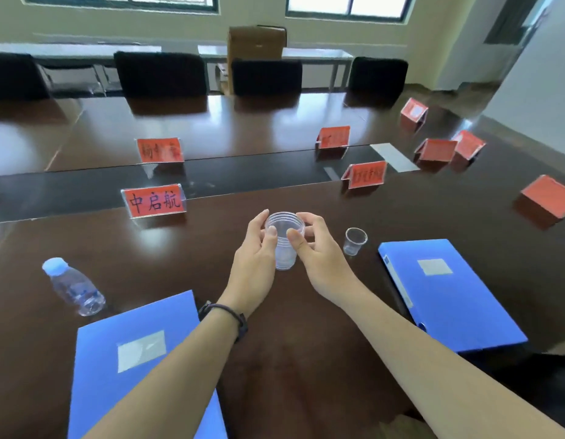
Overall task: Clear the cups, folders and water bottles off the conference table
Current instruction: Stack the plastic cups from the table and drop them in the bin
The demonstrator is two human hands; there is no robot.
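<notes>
While two blue folders (141, 353) lie nearest on the conference table (306, 359), the left hand (259, 248) and right hand (312, 245) both pinch a clear plastic cup (284, 242), light, thin-walled, best gripped near its rim; another small cup (355, 241) stands just beyond.

Blue folders (449, 293), red name cards (155, 201), dark brown table (306, 359).

A stack of cups (284, 242) was held between the fingers (259, 226) of both hands. A single cup (355, 241) stood just right of them, a folder (449, 296) farther right, and a bottle (75, 288) well left.
</notes>
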